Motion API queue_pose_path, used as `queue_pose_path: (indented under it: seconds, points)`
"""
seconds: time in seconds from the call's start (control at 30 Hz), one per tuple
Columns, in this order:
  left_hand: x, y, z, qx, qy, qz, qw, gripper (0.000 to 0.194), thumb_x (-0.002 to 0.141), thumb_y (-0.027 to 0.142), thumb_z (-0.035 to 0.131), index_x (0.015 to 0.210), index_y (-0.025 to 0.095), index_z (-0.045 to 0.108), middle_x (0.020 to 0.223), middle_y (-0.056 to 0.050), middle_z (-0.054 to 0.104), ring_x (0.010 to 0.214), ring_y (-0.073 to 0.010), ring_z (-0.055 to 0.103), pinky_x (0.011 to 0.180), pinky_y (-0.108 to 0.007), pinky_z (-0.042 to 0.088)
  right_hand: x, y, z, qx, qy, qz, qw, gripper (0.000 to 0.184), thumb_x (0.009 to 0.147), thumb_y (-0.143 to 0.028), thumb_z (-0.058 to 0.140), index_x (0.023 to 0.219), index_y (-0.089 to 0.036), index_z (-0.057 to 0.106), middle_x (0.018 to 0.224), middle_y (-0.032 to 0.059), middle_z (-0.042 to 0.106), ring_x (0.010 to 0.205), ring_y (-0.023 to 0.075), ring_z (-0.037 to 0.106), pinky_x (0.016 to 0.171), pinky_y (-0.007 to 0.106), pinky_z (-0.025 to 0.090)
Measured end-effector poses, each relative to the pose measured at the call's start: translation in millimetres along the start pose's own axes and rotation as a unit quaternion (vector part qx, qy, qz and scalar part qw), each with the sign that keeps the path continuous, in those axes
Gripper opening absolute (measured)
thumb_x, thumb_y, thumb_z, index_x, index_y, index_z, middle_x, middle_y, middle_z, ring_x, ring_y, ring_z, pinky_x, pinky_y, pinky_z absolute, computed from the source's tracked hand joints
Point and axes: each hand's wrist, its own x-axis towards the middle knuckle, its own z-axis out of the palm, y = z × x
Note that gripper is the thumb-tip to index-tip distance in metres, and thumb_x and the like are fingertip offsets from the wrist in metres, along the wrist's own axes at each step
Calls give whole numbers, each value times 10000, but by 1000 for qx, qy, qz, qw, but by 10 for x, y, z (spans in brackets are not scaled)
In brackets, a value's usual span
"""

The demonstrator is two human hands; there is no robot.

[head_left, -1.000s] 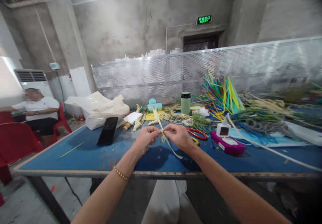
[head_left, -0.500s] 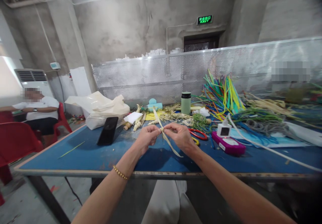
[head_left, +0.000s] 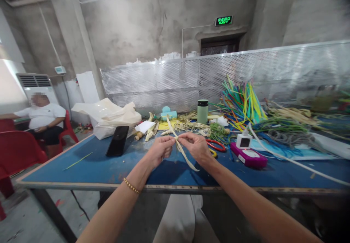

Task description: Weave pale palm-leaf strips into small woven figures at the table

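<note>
Pale, flat plant-fibre strips [head_left: 187, 159] cross between my fingertips above the blue table [head_left: 109, 173]. One end sticks up and away from me, and a longer end curves down to the right. My left hand [head_left: 160, 150] pinches the crossing from the left, thumb against forefinger, with a beaded bracelet on that wrist. From the right, my right hand [head_left: 195, 146] pinches the same spot. The fingers partly cover the crossing, so its knot or fold is hard to make out. Red-handled scissors [head_left: 216, 145] lie just right of my right hand.
A black phone [head_left: 117, 141] and plastic bag [head_left: 109, 117] lie left. Behind my hands stands a green jar [head_left: 202, 112]. Colourful strips [head_left: 243, 102], a purple box [head_left: 248, 158] and a white cable [head_left: 290, 163] are right. A seated person [head_left: 45, 117] is far left.
My hands stay nearly in place, still pinching the strips; the lower end shows slightly broader. The seated person's forearm has lowered toward the lap.
</note>
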Motion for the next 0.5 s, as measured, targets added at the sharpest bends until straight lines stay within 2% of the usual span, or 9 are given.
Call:
queue_pose_path:
  seconds: [0.2, 0.3, 0.4, 0.5]
  points:
    - [2, 1, 18, 48, 42, 58, 996, 371, 678, 478, 718, 732, 166, 524, 396, 113, 287, 345, -28, 184, 385, -196, 104, -1, -79, -49, -33, -20, 16, 999, 234, 777, -370, 567, 747, -158, 661, 660, 30, 642, 607, 155, 560, 586, 262, 438]
    - [15, -3, 26, 124, 83, 98, 984, 395, 676, 518, 701, 734, 154, 559, 411, 93, 345, 362, -35, 225, 396, -202, 131, 9, -111, -94, -58, -9, 9, 998, 259, 806, -369, 537, 796, -153, 679, 751, 54, 668, 685, 171, 581, 640, 272, 449]
    - [19, -2, 32, 188, 99, 123, 969, 410, 679, 538, 685, 708, 141, 586, 423, 76, 378, 383, -43, 268, 412, -211, 164, 5, -139, -123, -61, 6, -24, 998, 265, 820, -355, 545, 926, -155, 683, 833, 60, 670, 735, 170, 587, 681, 272, 458]
    - [15, -7, 35, 209, 90, 133, 965, 396, 685, 523, 676, 678, 138, 584, 428, 74, 376, 398, -49, 280, 427, -216, 187, -10, -143, -125, -78, -42, -78, 993, 272, 822, -307, 569, 1035, -175, 676, 810, 37, 655, 733, 155, 581, 709, 269, 454]
